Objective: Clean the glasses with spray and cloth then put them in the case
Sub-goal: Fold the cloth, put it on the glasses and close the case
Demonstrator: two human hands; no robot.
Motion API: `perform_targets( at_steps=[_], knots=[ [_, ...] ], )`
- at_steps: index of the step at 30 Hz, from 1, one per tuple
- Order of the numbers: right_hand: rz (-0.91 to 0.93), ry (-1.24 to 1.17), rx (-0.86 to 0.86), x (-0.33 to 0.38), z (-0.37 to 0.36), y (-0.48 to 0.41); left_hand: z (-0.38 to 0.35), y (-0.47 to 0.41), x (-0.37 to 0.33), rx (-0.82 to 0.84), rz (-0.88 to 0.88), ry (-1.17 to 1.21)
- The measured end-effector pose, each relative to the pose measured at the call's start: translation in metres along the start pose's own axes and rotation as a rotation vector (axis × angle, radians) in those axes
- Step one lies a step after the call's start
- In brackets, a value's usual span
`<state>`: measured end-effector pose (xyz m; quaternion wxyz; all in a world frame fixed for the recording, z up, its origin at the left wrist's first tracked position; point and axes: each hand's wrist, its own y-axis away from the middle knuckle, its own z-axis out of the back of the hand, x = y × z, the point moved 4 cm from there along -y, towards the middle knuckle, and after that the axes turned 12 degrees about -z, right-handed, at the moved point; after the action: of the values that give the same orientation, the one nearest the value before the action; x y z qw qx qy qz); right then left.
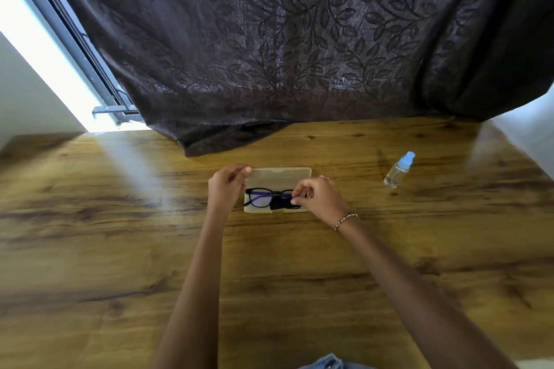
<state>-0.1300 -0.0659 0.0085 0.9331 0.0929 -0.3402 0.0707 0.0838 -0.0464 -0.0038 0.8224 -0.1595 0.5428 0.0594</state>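
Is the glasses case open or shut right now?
Open. The case has its lid laid back, and the glasses lie visible in its lower half.

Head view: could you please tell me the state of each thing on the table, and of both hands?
Case: open, lid folded back.
Glasses: folded, lying inside the case.
Cloth: dark, bunched over the glasses' right side.
Spray bottle: capped, untouched, right of the case.
Left hand: holds the lid's left corner.
Right hand: pinches the cloth.

Black glasses (263, 198), translucent case (281, 174), blue-capped clear bottle (398, 171), leaf-patterned brown curtain (299, 39).
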Motion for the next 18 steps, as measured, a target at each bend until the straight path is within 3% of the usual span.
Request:
perform_targets(
  at_steps=[8,18],
  knots=[
    [0.017,-0.033,-0.084,0.001,0.0,0.004,-0.002,-0.002,0.005,-0.022,0.038,-0.009],
    [0.03,-0.076,-0.067,-0.004,-0.01,0.005,-0.001,0.001,0.01,-0.01,0.037,-0.004]
  ],
)
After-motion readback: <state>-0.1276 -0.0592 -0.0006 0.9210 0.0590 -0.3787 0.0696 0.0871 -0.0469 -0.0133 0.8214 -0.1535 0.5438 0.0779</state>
